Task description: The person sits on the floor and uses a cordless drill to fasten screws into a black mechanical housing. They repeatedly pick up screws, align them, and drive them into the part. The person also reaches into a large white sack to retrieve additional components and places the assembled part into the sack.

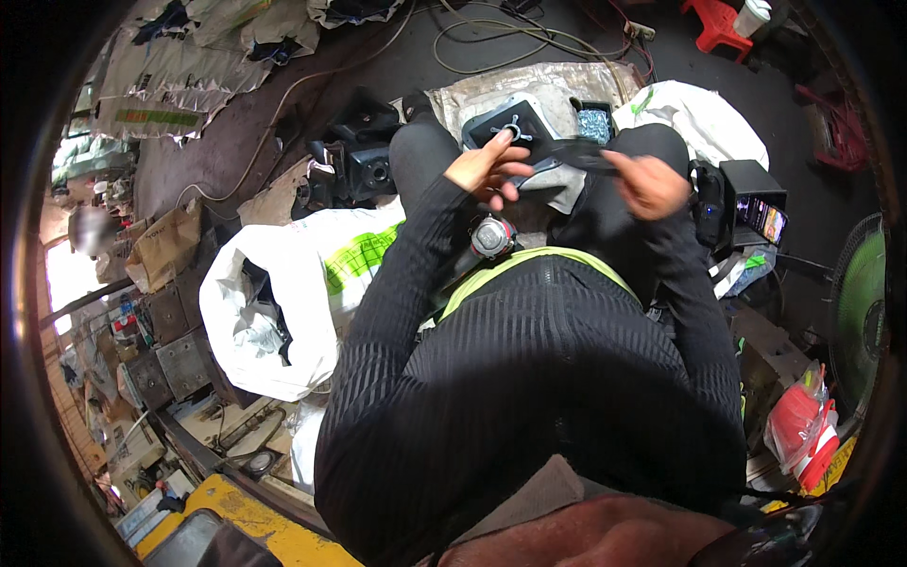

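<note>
My left hand (487, 172) is held out over my lap with its fingers apart and nothing visibly gripped. Just beyond its thumb lies a black square piece with a flared shape (487, 126), which has a pale round fitting (511, 132) on it. My right hand (652, 186), smeared by motion, is closed on one end of a dark flat piece (584, 157). That piece reaches left toward my left hand; its blur hides what kind it is. Between my thighs rests a silver and red round-ended tool (492, 236), below my left hand.
An open white sack (269, 354) with black pieces inside stands at my left. More black moulded parts (364, 170) lie beyond it. A box of small screws (593, 125) sits ahead, beside a white sack (704, 118). At right are a lit screen (761, 215) and a green fan (860, 312).
</note>
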